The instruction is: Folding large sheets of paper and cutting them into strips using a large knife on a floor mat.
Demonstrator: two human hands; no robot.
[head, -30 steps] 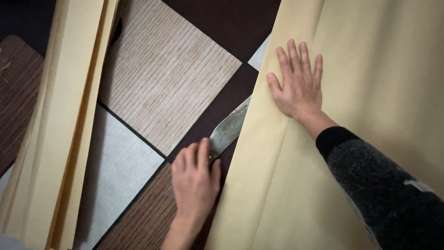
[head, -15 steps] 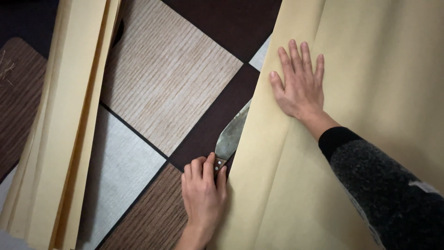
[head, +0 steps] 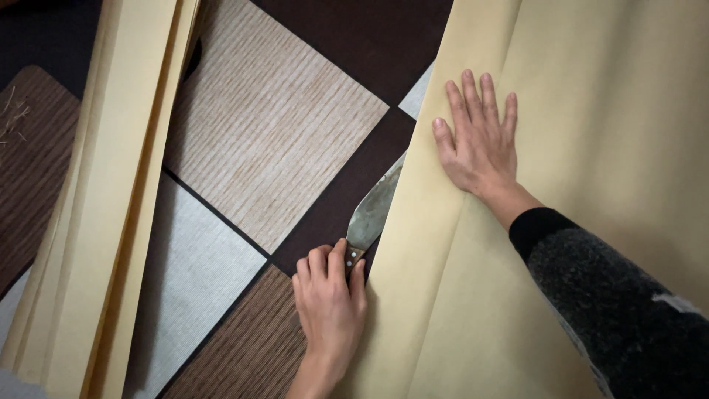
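Observation:
A large folded sheet of tan paper [head: 591,111] covers the right side of the floor. My right hand [head: 478,144] lies flat on it near its left fold, fingers spread. My left hand [head: 330,299] grips the wooden handle of a knife [head: 373,210]. The worn metal blade points up and right, and its far part is hidden inside the paper's fold.
A stack of several folded tan paper sheets [head: 111,207] runs along the left. The floor [head: 273,140] is a patchwork of wood-grain tiles in beige, pale grey and dark brown. A dark brown mat [head: 29,170] lies at the far left edge.
My left hand has drawn the knife down along the fold toward me. My right hand has stayed pressed flat on the paper.

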